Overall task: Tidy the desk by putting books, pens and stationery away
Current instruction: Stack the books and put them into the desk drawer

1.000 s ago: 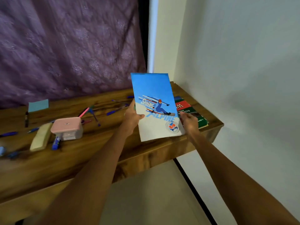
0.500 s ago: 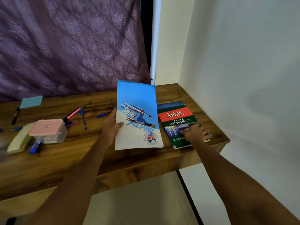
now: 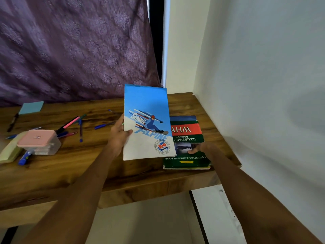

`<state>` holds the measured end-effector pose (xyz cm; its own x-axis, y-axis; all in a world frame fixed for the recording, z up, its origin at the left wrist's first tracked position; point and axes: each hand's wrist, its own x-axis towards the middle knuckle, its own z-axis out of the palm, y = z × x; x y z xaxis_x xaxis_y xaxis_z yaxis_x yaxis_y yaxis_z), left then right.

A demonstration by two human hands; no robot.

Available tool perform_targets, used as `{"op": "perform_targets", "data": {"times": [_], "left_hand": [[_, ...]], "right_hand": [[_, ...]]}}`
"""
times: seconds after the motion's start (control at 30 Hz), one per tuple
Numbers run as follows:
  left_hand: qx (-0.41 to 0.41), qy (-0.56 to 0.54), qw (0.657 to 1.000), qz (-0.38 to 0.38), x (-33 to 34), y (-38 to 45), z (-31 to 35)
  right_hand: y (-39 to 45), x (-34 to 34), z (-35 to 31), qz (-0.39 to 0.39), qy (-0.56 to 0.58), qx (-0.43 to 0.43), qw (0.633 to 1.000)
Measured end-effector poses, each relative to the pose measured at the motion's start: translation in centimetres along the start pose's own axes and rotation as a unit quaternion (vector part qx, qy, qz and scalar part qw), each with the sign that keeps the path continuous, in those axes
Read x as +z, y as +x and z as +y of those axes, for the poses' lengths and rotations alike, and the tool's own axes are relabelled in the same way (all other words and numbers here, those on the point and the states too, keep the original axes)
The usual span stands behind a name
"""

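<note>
L hand (image 3: pixel 118 136) grips notebook (image 3: pixel 146 124), upright | R hand (image 3: pixel 202 149) flat on green book (image 3: pixel 187 143) at desk (image 3: pixel 105 173) right corner | notebook just left of book, long axes parallel

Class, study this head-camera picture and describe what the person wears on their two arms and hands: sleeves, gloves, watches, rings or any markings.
Nothing is worn. The left hand and right hand are bare, with no gloves and no rings visible. Both forearms are uncovered up to the picture's lower edge: no sleeves, watches, bracelets or markings show.

Wall (image 3: pixel 263 85) tight beside green book (image 3: pixel 186 138)
</note>
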<state>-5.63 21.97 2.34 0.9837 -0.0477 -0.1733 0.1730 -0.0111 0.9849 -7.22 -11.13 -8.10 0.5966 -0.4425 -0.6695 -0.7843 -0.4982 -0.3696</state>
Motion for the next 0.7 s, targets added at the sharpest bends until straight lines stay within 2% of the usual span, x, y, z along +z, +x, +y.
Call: {"op": "perform_targets", "data": {"times": [0.07,0.13,0.37,0.57,0.63,0.7], "left_hand": [[-0.002,0.002,1.000,0.008,0.4,-0.4,-0.1],[-0.002,0.001,1.000,0.004,0.6,-0.7,-0.3],[-0.002,0.002,1.000,0.017,1.3,-1.4,0.2],[0.006,0.021,1.000,0.021,2.4,-1.8,0.9],[0.019,0.027,0.999,0.025,3.8,-1.8,0.9],[0.040,0.041,0.998,0.020,5.4,-1.5,0.8]], "right_hand": [[-7.3,-0.7,-1.3,-0.001,0.050,-0.016,0.999],[-9.9,-1.3,-1.3,-0.007,0.097,-0.020,0.995],[-11.8,-2.4,-0.6,-0.033,0.253,-0.016,0.967],[-11.7,-2.7,-0.6,-0.033,0.325,-0.025,0.945],[-11.4,-3.8,-1.2,0.013,0.317,-0.058,0.947],[-12.1,-5.4,-2.2,0.124,0.240,-0.106,0.957]]}}
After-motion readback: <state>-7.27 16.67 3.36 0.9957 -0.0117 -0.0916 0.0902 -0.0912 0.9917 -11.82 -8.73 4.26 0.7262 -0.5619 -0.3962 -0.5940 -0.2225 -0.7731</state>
